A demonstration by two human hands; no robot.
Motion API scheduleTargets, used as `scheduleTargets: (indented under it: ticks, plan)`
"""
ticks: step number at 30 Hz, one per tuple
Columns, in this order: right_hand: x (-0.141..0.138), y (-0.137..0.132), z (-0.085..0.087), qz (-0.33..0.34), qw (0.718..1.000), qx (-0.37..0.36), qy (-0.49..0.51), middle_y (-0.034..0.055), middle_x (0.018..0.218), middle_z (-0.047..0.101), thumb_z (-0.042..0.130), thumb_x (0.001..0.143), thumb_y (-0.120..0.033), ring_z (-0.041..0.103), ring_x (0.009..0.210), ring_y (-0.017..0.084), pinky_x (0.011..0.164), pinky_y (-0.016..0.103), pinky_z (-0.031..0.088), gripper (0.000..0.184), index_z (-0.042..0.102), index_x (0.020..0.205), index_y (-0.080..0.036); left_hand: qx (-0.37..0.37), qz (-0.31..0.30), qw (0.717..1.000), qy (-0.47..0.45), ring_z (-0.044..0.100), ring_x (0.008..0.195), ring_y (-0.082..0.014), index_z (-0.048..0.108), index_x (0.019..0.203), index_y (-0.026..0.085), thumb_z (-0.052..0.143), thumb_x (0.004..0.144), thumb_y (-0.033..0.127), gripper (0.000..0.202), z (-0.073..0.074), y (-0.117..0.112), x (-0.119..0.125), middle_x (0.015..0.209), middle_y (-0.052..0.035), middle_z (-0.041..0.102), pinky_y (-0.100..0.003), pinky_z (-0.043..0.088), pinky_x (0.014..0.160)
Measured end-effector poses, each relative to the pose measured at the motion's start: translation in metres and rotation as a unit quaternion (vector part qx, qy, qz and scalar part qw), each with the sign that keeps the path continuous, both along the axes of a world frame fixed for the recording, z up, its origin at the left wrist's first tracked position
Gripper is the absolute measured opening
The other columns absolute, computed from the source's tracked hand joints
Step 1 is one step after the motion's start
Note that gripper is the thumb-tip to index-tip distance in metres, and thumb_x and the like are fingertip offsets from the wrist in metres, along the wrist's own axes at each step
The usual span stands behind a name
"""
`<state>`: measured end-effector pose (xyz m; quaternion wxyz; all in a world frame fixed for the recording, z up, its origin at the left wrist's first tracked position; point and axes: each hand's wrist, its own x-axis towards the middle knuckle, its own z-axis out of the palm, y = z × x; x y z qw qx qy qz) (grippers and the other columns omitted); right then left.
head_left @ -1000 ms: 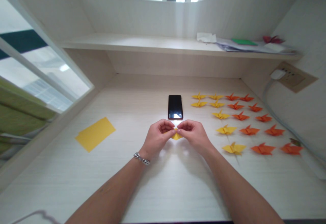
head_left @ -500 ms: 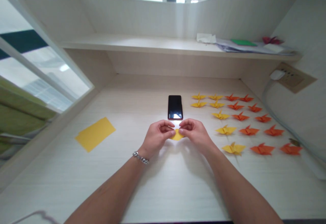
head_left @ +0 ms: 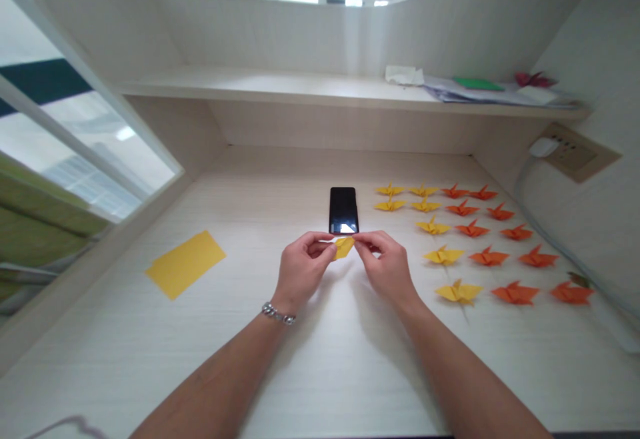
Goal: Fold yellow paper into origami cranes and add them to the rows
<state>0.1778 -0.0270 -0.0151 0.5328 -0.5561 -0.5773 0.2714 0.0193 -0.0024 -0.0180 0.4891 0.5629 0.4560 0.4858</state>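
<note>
You hold a small piece of folded yellow paper (head_left: 343, 248) just below the middle of the frame, near the lower edge of a dark phone (head_left: 343, 210) lying on the pale desk (head_left: 320, 372). The paper is bright yellow and compact, its flat face crossed by faint creases and its edges straight where they show; your fingers cover part of its outline, so the full shape cannot be told. Its long axis appears to slant, running from the lower left toward the upper right of the frame, with a narrow corner pointing to the upper right. Your left hand (head_left: 305, 264) grips the paper's left side between thumb and bent fingers; your right hand (head_left: 384, 266) has its thumb and fingertips drawn close together at the upper-right corner. At right of frame, yellow paper birds (head_left: 444, 255) and orange paper birds (head_left: 489, 256) stand in rows. Flat yellow sheets (head_left: 186, 264) lie at left.
</note>
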Motion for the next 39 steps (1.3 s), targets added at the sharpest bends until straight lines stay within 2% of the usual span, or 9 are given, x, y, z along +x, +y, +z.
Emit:
scheduleTargets:
  ticks: [5, 10, 14, 16, 19, 21, 28, 34, 39]
  plan:
    - [-0.01, 0.001, -0.002, 0.083, 0.987, -0.076, 0.116, 0.008, 0.099, 0.072, 0.057, 0.084, -0.036, 0.065, 0.093, 0.022, 0.083, 0.033, 0.05, 0.027, 0.072, 0.097, -0.018, 0.085, -0.023, 0.99, 0.108, 0.068, 0.087, -0.0188, 0.069, 0.101, 0.019, 0.061, 0.082, 0.032, 0.024, 0.006, -0.01, 0.005, 0.099, -0.0066, 0.072, -0.029, 0.056, 0.078]
    - [-0.004, 0.008, -0.007, 0.067, 0.965, -0.13, 0.218, 0.0093, 0.092, 0.073, 0.07, 0.072, -0.035, 0.067, 0.086, 0.023, 0.081, 0.035, 0.051, 0.029, 0.071, 0.092, -0.014, 0.105, -0.061, 0.983, 0.137, 0.066, 0.091, -0.0185, 0.067, 0.107, 0.021, 0.054, 0.087, 0.028, 0.025, 0.008, -0.012, 0.005, 0.104, -0.0065, 0.07, -0.028, 0.054, 0.076]
    - [-0.002, 0.009, -0.006, 0.047, 0.96, -0.156, 0.227, 0.0078, 0.081, 0.072, 0.069, 0.069, -0.029, 0.067, 0.076, 0.021, 0.07, 0.032, 0.053, 0.022, 0.071, 0.085, -0.014, 0.114, 0.005, 0.98, 0.163, 0.065, 0.08, -0.0178, 0.068, 0.102, 0.02, 0.064, 0.079, 0.032, 0.026, 0.009, -0.007, 0.0, 0.097, -0.0069, 0.07, -0.029, 0.054, 0.07]
    - [-0.002, 0.008, -0.005, 0.063, 0.96, -0.158, 0.225, 0.0065, 0.077, 0.071, 0.068, 0.069, -0.029, 0.066, 0.073, 0.019, 0.065, 0.03, 0.053, 0.021, 0.07, 0.083, -0.014, 0.101, 0.012, 0.982, 0.157, 0.065, 0.08, -0.0181, 0.069, 0.099, 0.019, 0.068, 0.076, 0.034, 0.027, 0.009, -0.004, -0.003, 0.098, -0.0071, 0.07, -0.03, 0.054, 0.071]
    - [-0.003, 0.007, -0.004, 0.1, 0.962, -0.149, 0.205, 0.0059, 0.076, 0.071, 0.069, 0.069, -0.03, 0.064, 0.068, 0.017, 0.064, 0.03, 0.053, 0.02, 0.071, 0.081, -0.014, 0.037, -0.064, 0.993, 0.091, 0.066, 0.084, -0.0196, 0.07, 0.095, 0.017, 0.068, 0.075, 0.033, 0.026, 0.007, 0.0, -0.003, 0.097, -0.0085, 0.071, -0.03, 0.055, 0.074]
    - [-0.001, 0.007, -0.003, 0.114, 0.963, -0.153, 0.188, 0.0067, 0.078, 0.071, 0.07, 0.069, -0.031, 0.064, 0.068, 0.018, 0.063, 0.03, 0.053, 0.022, 0.071, 0.083, -0.014, 0.001, -0.086, 0.995, 0.058, 0.067, 0.081, -0.0201, 0.07, 0.091, 0.015, 0.068, 0.075, 0.032, 0.023, 0.005, 0.001, -0.003, 0.093, -0.009, 0.072, -0.031, 0.055, 0.073]
    - [0.003, 0.006, 0.004, 0.117, 0.973, -0.151, 0.13, 0.0066, 0.074, 0.071, 0.067, 0.07, -0.024, 0.064, 0.069, 0.018, 0.065, 0.029, 0.052, 0.015, 0.072, 0.08, -0.014, -0.036, -0.081, 0.996, 0.031, 0.066, 0.074, -0.0182, 0.07, 0.082, 0.015, 0.071, 0.072, 0.029, 0.018, 0.01, 0.001, -0.004, 0.084, -0.0086, 0.072, -0.029, 0.054, 0.068]
    - [0.002, 0.005, 0.007, 0.132, 0.969, -0.144, 0.153, 0.0048, 0.07, 0.07, 0.066, 0.069, -0.02, 0.063, 0.064, 0.017, 0.062, 0.028, 0.052, 0.012, 0.073, 0.078, -0.015, -0.076, -0.103, 0.992, -0.004, 0.063, 0.065, -0.0148, 0.07, 0.078, 0.014, 0.072, 0.069, 0.022, 0.012, 0.019, -0.001, -0.002, 0.073, -0.0052, 0.07, -0.025, 0.052, 0.061]
    - [0.001, 0.004, 0.01, 0.127, 0.955, -0.174, 0.202, 0.0033, 0.065, 0.069, 0.07, 0.063, -0.018, 0.062, 0.059, 0.015, 0.057, 0.027, 0.051, 0.012, 0.074, 0.074, -0.015, -0.088, -0.108, 0.99, -0.017, 0.062, 0.062, -0.014, 0.07, 0.073, 0.014, 0.069, 0.068, 0.014, 0.006, 0.018, 0.0, -0.003, 0.068, -0.0036, 0.068, -0.024, 0.05, 0.059]
